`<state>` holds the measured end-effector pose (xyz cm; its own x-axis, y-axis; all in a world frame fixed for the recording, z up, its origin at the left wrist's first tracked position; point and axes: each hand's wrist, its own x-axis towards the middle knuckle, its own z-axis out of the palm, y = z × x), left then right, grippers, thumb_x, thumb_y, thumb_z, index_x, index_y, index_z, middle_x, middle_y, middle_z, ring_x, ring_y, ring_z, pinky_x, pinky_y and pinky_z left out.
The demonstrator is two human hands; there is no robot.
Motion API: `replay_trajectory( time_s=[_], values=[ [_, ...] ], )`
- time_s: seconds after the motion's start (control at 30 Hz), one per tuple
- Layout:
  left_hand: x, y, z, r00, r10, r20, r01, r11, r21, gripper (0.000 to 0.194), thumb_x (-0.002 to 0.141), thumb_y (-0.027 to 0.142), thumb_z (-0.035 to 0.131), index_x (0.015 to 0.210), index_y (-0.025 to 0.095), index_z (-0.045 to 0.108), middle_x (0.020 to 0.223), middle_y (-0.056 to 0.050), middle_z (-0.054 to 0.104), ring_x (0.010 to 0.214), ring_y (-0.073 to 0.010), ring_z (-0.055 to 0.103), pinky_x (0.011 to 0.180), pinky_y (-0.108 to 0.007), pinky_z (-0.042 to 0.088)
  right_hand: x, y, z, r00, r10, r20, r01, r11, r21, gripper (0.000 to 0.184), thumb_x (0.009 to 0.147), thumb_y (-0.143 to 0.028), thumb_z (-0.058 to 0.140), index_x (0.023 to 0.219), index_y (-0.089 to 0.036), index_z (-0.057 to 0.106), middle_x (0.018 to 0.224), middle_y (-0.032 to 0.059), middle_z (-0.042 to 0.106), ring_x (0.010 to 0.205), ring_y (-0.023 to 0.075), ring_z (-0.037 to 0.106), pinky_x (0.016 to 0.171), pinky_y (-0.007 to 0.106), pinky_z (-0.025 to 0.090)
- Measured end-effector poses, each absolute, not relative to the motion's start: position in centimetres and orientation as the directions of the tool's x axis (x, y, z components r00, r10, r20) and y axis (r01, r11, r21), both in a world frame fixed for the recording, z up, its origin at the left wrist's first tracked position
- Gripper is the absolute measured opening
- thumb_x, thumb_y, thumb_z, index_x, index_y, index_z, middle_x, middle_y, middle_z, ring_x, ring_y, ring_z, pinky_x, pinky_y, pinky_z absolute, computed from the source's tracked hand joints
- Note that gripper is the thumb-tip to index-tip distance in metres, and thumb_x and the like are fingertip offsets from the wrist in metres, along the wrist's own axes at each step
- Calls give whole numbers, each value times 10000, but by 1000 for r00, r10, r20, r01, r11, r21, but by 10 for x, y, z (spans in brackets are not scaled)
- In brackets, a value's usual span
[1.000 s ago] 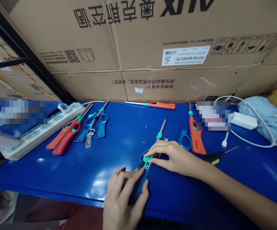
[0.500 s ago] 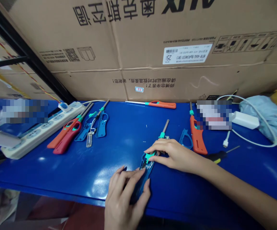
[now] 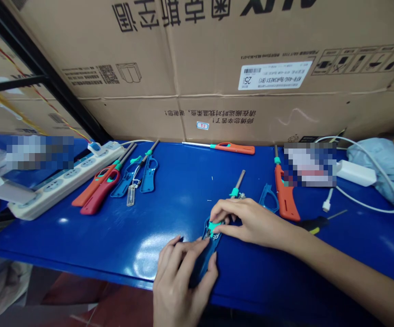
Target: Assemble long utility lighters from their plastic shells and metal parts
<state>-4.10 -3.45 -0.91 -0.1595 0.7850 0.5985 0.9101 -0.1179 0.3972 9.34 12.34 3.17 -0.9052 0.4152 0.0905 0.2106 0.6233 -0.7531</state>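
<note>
A blue half shell of a long-nosed gas lighter (image 3: 203, 261) lies open side up at the table's front, its metal tube (image 3: 241, 179) pointing away from me. My left hand (image 3: 183, 277) grips the handle end, thumb on the right side and fingertips at the inner parts. White wires and a small dark part show beside those fingertips. Bent over the shell's middle, my right hand (image 3: 247, 222) has thumb and fingers on the green trigger (image 3: 213, 227). Its palm hides part of the shell. Beyond lies another blue shell piece (image 3: 268, 198).
An orange lighter (image 3: 285, 193) and a screwdriver (image 3: 314, 225) lie right; another orange lighter (image 3: 234, 148) lies at the back. Left are a red lighter (image 3: 99, 193), opened blue lighter parts (image 3: 148, 175) and a power strip (image 3: 57, 184). A cardboard box (image 3: 142, 109) stands behind.
The view has shifted slightly, so everything appears a little further right. My right fingers have drawn in more closely around the green trigger; my left hand keeps its grip on the shell.
</note>
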Motion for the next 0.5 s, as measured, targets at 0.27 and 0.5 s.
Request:
replay_trajectory(
  time_s=[0.27,0.5],
  values=[
    [-41,-33,-8,-166,796,582,926,-76,369,322,783,212,650,1101,233,607,819,-15,615,822,-180,591,840,-351,460,97,131,38,-952,299,63,167,681,-713,234,909,-282,512,1112,-275,627,1048,9,692,966,166,593,885,346,404],
    [-38,-35,-9,-209,788,579,891,-91,445,244,772,169,663,1004,244,662,842,-20,632,753,-146,585,720,-286,484,99,123,45,-944,328,30,242,751,-614,271,944,-292,439,1130,-317,634,874,28,634,830,161,566,768,308,409]
  ],
)
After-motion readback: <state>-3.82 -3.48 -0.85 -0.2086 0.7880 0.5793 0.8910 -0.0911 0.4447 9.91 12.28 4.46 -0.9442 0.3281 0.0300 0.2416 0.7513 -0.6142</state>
